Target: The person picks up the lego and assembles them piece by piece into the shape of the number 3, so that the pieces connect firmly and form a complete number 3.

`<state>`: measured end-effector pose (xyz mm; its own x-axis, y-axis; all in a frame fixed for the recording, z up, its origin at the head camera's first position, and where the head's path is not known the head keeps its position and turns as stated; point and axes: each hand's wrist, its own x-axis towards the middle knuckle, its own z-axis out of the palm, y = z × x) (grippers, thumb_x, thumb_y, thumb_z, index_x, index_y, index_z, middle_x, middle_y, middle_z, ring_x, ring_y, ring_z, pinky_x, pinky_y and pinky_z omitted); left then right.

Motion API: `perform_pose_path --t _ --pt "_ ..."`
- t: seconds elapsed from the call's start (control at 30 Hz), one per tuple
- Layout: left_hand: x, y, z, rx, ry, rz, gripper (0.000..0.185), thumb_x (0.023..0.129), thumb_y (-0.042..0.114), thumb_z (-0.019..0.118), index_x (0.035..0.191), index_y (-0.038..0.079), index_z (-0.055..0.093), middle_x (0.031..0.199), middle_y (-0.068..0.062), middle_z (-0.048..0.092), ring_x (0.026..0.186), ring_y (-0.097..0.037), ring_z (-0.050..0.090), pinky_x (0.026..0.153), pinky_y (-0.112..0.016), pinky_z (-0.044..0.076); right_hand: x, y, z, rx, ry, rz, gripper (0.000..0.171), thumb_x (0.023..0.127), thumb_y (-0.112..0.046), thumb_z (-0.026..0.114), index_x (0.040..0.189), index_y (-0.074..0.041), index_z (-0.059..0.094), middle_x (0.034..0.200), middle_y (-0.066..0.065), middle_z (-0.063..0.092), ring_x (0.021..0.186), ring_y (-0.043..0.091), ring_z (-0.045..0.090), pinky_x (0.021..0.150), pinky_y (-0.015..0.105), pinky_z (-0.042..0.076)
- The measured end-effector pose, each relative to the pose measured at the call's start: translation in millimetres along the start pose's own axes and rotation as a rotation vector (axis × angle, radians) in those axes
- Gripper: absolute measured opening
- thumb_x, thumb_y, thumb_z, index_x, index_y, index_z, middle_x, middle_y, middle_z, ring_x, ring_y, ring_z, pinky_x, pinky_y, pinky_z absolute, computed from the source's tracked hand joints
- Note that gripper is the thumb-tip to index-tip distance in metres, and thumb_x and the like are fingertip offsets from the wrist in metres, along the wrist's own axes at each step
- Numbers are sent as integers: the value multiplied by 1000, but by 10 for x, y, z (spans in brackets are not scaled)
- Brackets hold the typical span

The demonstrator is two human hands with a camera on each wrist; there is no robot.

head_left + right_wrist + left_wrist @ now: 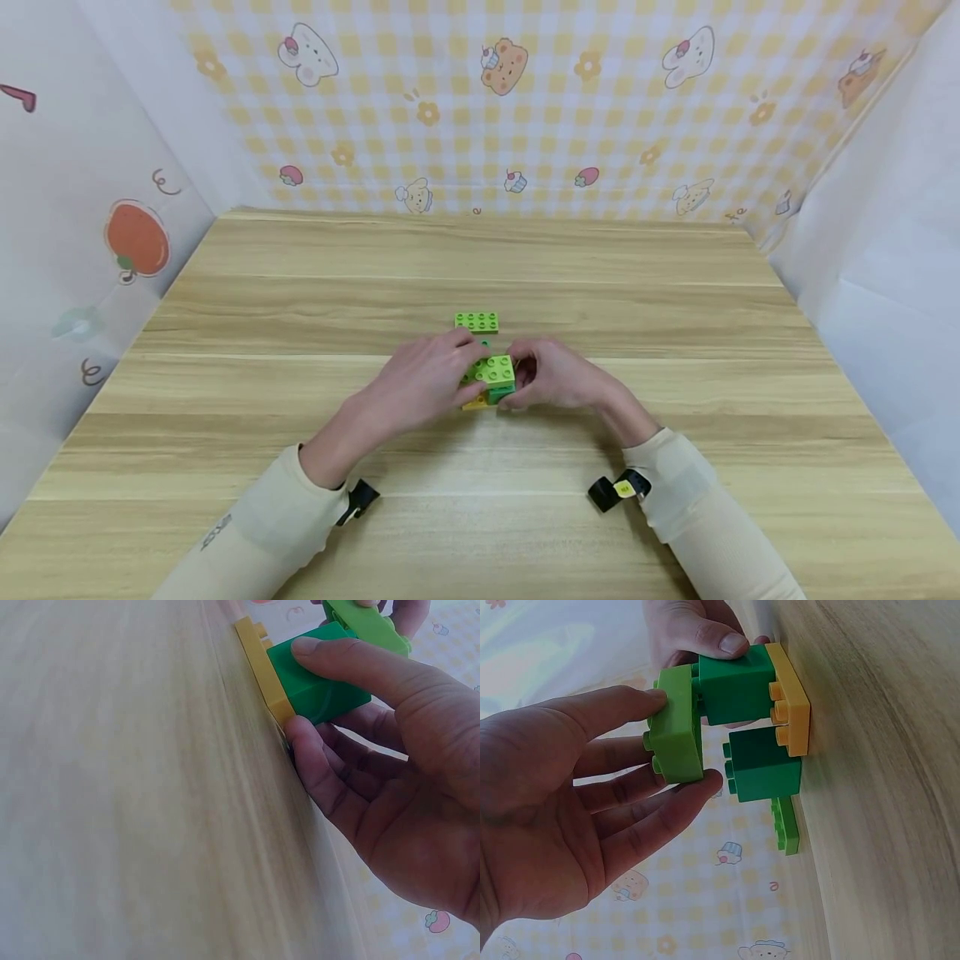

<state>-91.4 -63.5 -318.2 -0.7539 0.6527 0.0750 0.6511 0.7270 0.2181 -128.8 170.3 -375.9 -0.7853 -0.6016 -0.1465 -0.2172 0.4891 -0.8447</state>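
My left hand [423, 375] pinches a light green brick [679, 727] between thumb and fingers. That brick sits over one end of a dark green block [739, 686], whose studs show in a narrow gap between the two; whether they touch, I cannot tell. My right hand [558, 375] grips this block, thumb on one side and fingers around it, as the right wrist view shows. The block stands on a yellow plate [262, 671] on the table. Beside it, a second dark green block [765, 765] rises from the other part of the plate.
A flat light green brick [477, 322] lies on the wooden table [480, 517] just beyond the hands. Patterned cloth [600, 108] hangs along the table's back edge, with white sheets at both sides.
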Motion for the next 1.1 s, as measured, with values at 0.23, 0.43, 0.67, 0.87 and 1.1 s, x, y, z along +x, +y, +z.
perform_pose_path --t 0.23,0.43,0.67,0.87,1.1 --pt "-2 -5 2 -20 -9 3 44 97 31 78 134 8 72 124 -11 71 87 -19 69 70 -31 60 8 6 1 -8 -1 -9 30 80 -8 91 100 -6 70 90 5 68 78 14 62 68 23 54" --pt "1 -10 -8 -62 -36 -11 44 98 31 78 136 9 71 131 -12 70 98 -22 71 77 -36 62 12 14 2 -25 1 -20 28 79 -9 91 99 -7 71 88 3 68 78 13 61 68 23 53" --pt "9 -29 -6 -113 -66 -35 44 98 31 77 137 10 71 135 -11 68 107 -24 71 83 -38 62 5 11 -1 -22 -4 -13 28 80 -10 91 99 -7 71 89 3 68 78 14 62 68 24 54" --pt "14 -72 6 -185 -83 -47 43 99 30 77 137 10 71 136 -10 68 115 -24 69 91 -40 60 -3 7 -4 -20 -5 -9 29 80 -10 91 101 -7 71 90 4 68 78 15 61 68 24 54" --pt "32 -122 19 -244 -89 -48 44 98 28 77 138 10 70 138 -9 67 123 -25 66 100 -43 57 2 5 -4 -31 -6 -16 28 80 -11 91 100 -8 71 89 4 68 78 15 61 68 24 53"
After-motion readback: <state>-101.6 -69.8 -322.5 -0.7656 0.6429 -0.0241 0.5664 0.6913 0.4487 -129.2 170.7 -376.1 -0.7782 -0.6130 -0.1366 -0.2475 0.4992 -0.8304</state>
